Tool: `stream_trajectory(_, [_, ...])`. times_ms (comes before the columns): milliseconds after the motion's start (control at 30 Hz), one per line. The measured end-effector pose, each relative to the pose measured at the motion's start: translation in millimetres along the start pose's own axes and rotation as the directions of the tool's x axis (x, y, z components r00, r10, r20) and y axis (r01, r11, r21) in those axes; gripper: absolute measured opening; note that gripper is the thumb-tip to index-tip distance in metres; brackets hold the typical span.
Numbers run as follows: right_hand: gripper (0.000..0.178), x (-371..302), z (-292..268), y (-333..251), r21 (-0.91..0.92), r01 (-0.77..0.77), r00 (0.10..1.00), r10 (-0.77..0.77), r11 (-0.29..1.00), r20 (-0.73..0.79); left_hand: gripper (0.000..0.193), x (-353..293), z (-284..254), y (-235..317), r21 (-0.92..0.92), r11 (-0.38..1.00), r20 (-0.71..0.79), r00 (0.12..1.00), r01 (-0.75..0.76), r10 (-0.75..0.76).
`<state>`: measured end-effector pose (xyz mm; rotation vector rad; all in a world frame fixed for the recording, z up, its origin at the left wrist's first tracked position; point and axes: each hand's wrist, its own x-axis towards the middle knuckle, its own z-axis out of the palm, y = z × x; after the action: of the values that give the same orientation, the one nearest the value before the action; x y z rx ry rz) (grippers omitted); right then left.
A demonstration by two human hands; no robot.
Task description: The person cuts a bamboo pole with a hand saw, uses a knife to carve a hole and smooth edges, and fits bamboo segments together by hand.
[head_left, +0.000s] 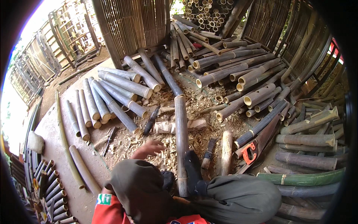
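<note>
One grey-brown bamboo pole (pixel 181 140) is seen between the feet, passing over a pale log (pixel 164 127) that is laid crosswise beneath it. A sideways roll would seem the likeliest mishap: a round surface is borne on another round one, and steadiness appears to be lent mainly by the right foot (pixel 193 168), which is set against the pole's side. If that pressure were eased, the pole could be let go. A slip might also be caused by the loose wood chips (pixel 160 158). The left hand (pixel 150 148) is held low over them, fingers loosely spread and blurred, with nothing seen in its grasp; the pole is not touched by it. A knuckle could be nicked on the dark tool (pixel 151 121) just beyond (whether an edge is turned that way cannot be told). The right hand is not shown, so its state cannot be told.

The pole's long axis is pointed almost straight away from the body, the near end between the feet, the far end toward a darker tube (pixel 167 76), which is slanted off to the left.
</note>
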<state>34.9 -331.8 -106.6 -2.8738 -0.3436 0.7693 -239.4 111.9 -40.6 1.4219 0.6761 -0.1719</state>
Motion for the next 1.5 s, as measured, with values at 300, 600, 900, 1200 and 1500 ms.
stream_trajectory(300, [0.087, 27, 0, -9, 0.029, 0.024, 0.996, -0.026, 0.999, 0.091, 0.049, -103, -125, 208, 0.753, 0.623, -0.395, 0.903, 0.213, 0.169])
stream_trajectory(600, [0.108, 5, -12, -76, 0.119, 0.022, 0.975, -0.048, 0.993, 0.215, 0.028, 81, -113, 32, 0.725, 0.546, -0.64, 0.705, 0.421, 0.306])
stream_trajectory(900, [0.086, -16, -34, -23, 0.546, 0.15, 0.988, -0.103, 0.824, -0.115, 0.047, 139, -71, 4, 0.584, 0.593, -0.685, 0.729, 0.555, -0.008])
stream_trajectory(1200, [0.073, -5, -85, -132, 0.236, 0.248, 0.969, -0.242, 0.94, -0.054, 0.033, 125, -62, 9, 0.31, 0.855, -0.735, 0.675, 0.417, -0.063])
stream_trajectory(1500, [0.049, 192, -129, -386, 0.202, 0.698, 0.715, -0.685, 0.687, -0.141, 0.028, 95, -5, 36, -0.228, 0.973, -0.753, 0.627, 0.035, -0.199])
